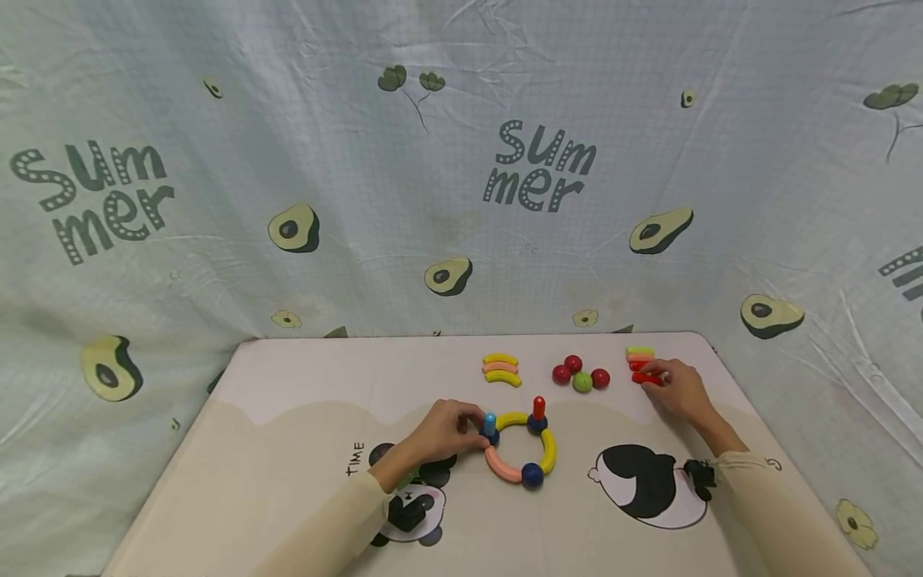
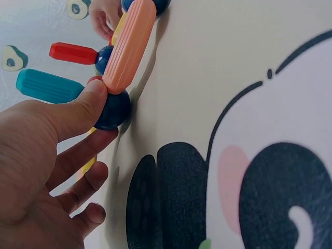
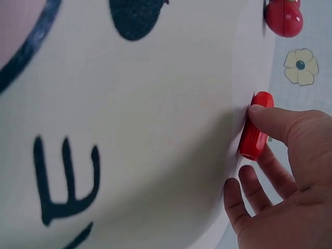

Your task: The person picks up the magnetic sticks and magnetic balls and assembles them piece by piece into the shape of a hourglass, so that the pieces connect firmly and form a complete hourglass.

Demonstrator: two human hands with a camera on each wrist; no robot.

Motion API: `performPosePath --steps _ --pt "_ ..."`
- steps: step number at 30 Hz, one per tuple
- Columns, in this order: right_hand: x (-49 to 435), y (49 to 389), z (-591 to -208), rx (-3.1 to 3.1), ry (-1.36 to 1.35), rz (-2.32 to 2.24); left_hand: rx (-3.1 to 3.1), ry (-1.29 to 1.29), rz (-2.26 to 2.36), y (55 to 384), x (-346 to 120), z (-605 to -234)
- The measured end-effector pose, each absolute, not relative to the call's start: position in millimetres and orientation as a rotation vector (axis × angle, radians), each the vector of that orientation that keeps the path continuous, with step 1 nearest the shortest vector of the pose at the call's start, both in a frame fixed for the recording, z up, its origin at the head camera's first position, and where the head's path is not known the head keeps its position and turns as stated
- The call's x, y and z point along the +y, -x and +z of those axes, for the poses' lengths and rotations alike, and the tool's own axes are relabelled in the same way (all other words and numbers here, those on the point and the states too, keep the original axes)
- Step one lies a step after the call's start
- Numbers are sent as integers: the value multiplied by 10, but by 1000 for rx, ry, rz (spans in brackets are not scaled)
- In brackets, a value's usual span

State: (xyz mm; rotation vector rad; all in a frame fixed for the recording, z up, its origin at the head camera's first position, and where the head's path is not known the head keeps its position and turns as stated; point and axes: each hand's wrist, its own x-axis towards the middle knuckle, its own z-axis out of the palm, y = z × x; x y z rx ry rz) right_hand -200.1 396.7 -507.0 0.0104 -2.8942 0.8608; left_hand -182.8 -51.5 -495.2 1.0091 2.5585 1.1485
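My left hand (image 1: pixel 443 433) pinches a dark blue ball (image 2: pixel 115 110) between thumb and fingers. A light blue straight rod (image 1: pixel 489 424) stands up from that ball. The ball is one corner of a ring with a salmon curved rod (image 1: pixel 502 466), a yellow curved rod (image 1: pixel 550 451) and another yellow curved rod (image 1: pixel 513 419). A second blue ball (image 1: pixel 535 426) carries an upright red rod (image 1: pixel 539 407); a third ball (image 1: pixel 532 476) is at the near side. At the far right, my right hand (image 1: pixel 679 389) holds a separate red rod (image 3: pixel 255 132) with thumb and fingers.
Behind the ring lie curved rods (image 1: pixel 501 367) in yellow and salmon. To their right are several red balls (image 1: pixel 601 378) and a green ball (image 1: pixel 582 382). More short rods, including a yellow-green rod (image 1: pixel 640 351), lie beyond my right hand. A patterned cloth (image 1: pixel 375 264) hangs behind the table (image 1: pixel 288 513).
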Motion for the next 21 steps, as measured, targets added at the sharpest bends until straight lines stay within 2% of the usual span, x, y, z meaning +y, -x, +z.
performPosePath --steps 21 --pt "3943 2024 -4983 -3012 -225 705 2573 -986 1126 1817 -501 -4949"
